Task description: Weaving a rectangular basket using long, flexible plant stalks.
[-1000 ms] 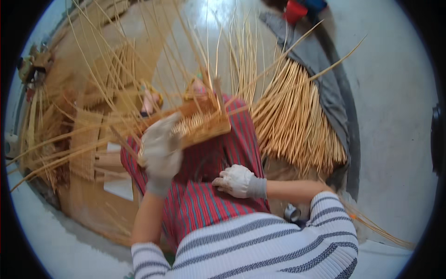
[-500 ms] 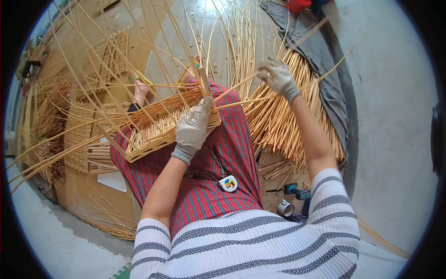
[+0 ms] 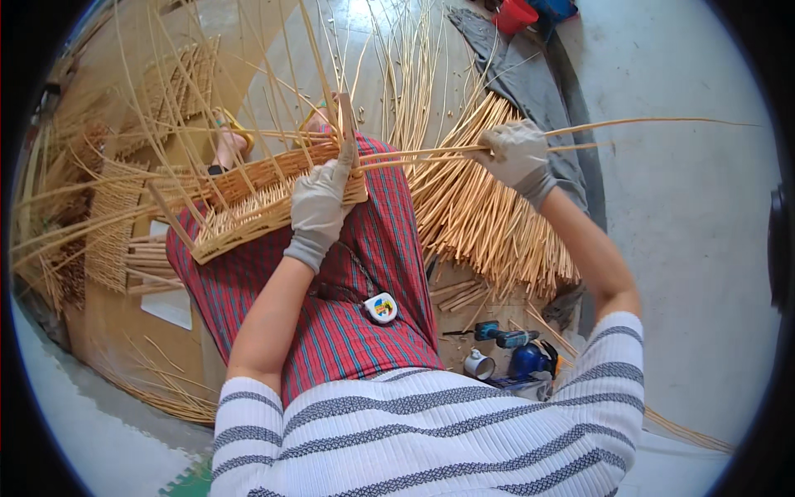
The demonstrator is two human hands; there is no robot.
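A half-woven wicker basket with long upright canes rests across my legs on red plaid cloth. My gloved left hand grips its right end, thumb up along the wooden corner post. Out to the right, my gloved right hand is closed on light cane strands that stretch from that end of the basket past my fist. A small white tape measure lies in my lap.
A big cane bundle lies on grey cloth to the right. Woven panels are at left. A cordless drill, enamel mug and blue bottle sit by my right hip; a red bucket stands far back.
My right hand rose from my lap, then moved outward and closed on the strands, drawing them toward horizontal. My left hand shifted along the basket to its right end, uncovering the tape measure.
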